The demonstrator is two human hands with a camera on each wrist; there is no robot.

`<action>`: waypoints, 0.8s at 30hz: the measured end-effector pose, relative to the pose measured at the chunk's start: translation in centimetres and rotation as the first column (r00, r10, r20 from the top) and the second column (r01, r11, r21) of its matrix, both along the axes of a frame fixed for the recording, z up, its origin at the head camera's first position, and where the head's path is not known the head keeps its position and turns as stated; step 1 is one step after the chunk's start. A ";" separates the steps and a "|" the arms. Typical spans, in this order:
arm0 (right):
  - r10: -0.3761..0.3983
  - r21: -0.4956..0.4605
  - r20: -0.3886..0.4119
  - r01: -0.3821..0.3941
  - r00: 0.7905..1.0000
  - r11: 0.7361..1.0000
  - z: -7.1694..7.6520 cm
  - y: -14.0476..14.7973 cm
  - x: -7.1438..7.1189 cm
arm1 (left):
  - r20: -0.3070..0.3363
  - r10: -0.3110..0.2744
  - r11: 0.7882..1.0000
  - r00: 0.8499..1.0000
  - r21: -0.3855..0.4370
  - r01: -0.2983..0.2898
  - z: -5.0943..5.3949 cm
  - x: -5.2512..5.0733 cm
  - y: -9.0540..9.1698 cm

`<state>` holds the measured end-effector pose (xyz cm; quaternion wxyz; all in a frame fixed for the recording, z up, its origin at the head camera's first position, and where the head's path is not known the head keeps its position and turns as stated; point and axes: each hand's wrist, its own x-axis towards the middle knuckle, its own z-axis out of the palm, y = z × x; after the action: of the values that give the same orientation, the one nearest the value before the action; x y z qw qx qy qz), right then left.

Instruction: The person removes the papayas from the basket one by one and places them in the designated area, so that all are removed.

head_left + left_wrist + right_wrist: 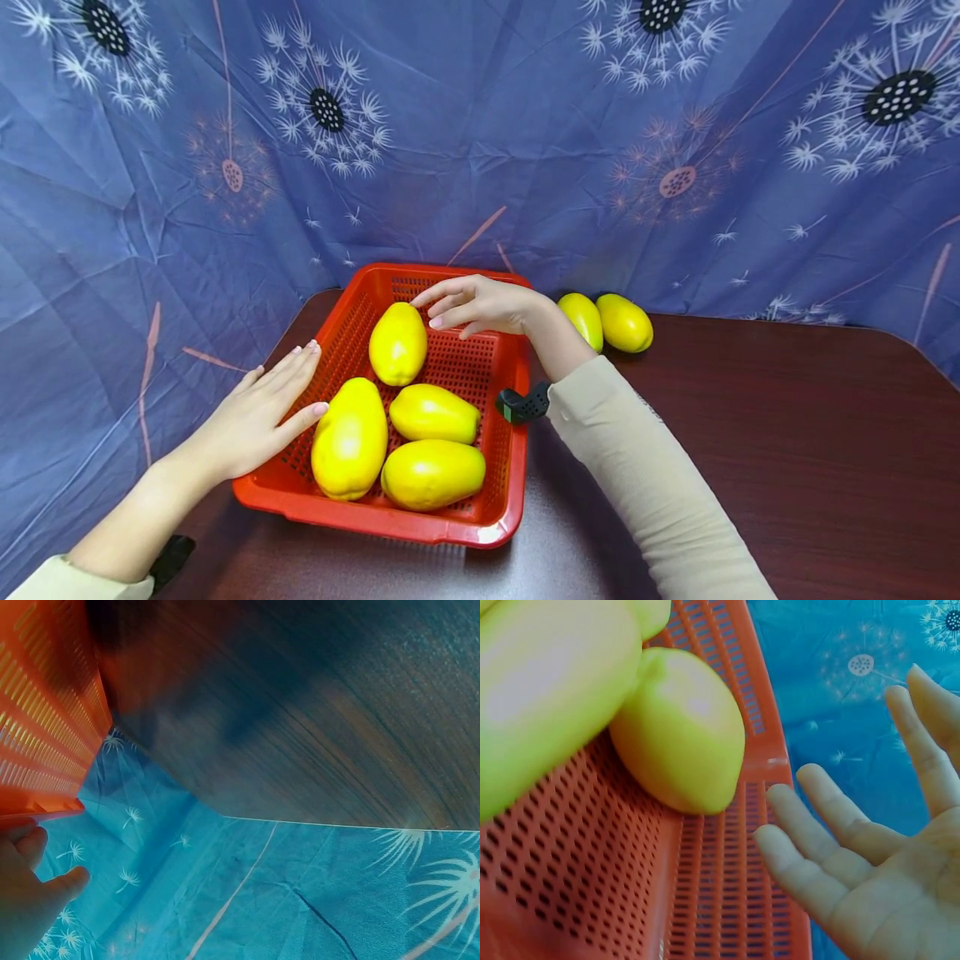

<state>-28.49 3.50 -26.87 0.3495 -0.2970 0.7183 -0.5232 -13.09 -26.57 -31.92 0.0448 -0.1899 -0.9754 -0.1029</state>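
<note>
A red plastic basket point(382, 523) with perforated walls holds several yellow papayas. My left hand point(255, 425) lies along the basket's left rim with its fingers straight, its thumb close to the large front-left papaya point(349, 442). Over the back of the basket hovers my right hand point(483, 304), fingers loosely bent and holding nothing. Its fingertips are close to the back papaya point(398, 343); in the right wrist view a gap shows between the fingers and that fruit point(682, 735). Two more papayas, one middle point(435, 413) and one front point(433, 475), lie sideways at the basket's right.
Two further papayas, the nearer one point(581, 320) partly behind my right forearm and the other point(625, 323) beside it, lie on the dark wooden table point(787, 433) right of the basket. A blue dandelion-print cloth point(480, 125) hangs behind the table.
</note>
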 end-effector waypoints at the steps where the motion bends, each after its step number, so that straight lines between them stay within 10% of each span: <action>1: 0.010 0.002 0.003 -0.010 1.000 1.000 -0.1 -0.2 0.1 | -0.002 -0.001 1.000 1.000 0.000 0.001 0.0 0.0 0.0; 24: 0.301 0.226 0.232 -0.353 0.925 0.908 -3.7 -2.5 0.9 | 0.001 0.011 1.000 1.000 -0.002 -0.011 -0.1 0.0 -0.1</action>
<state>-27.60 1.04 -30.60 0.5363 -0.3127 0.6840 -0.3831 -13.11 -26.63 -31.97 0.0449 -0.1844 -0.9765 -0.1017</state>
